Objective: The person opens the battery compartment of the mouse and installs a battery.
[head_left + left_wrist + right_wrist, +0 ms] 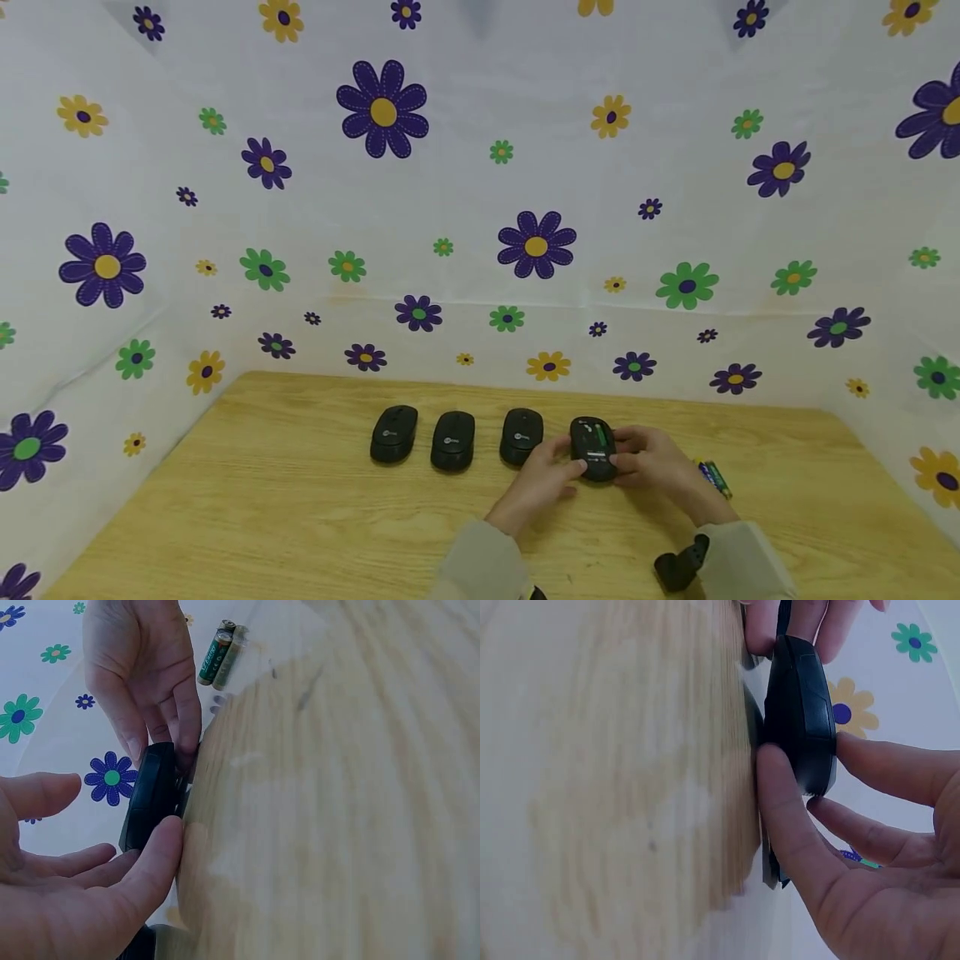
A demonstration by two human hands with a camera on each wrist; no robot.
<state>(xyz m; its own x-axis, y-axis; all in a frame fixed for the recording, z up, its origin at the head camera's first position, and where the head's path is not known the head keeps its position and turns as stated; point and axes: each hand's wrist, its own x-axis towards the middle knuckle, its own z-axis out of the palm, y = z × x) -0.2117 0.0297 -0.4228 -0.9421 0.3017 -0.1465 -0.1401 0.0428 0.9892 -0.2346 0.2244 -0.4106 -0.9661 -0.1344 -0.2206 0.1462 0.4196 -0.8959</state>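
A black computer mouse [593,450] is held with its underside facing up; its battery compartment is uncovered and a green battery [600,434] shows inside. My left hand [542,482] pinches the near left side of the mouse, thumb on the edge. From the right, my right hand [658,463] grips the opposite side between thumb and fingers. The right wrist view shows the mouse [801,712] edge-on, close over the wooden table, with the right hand's [877,847] fingertips against its side. Behind it in the left wrist view, the right hand [146,667] holds the far end.
Three more black mice stand upright in a row to the left: the far left mouse [393,434], the middle mouse [453,441] and the nearest mouse [521,436]. Loose batteries [714,478] lie right of the right hand. A flower-patterned cloth [450,192] rises behind the table [262,500].
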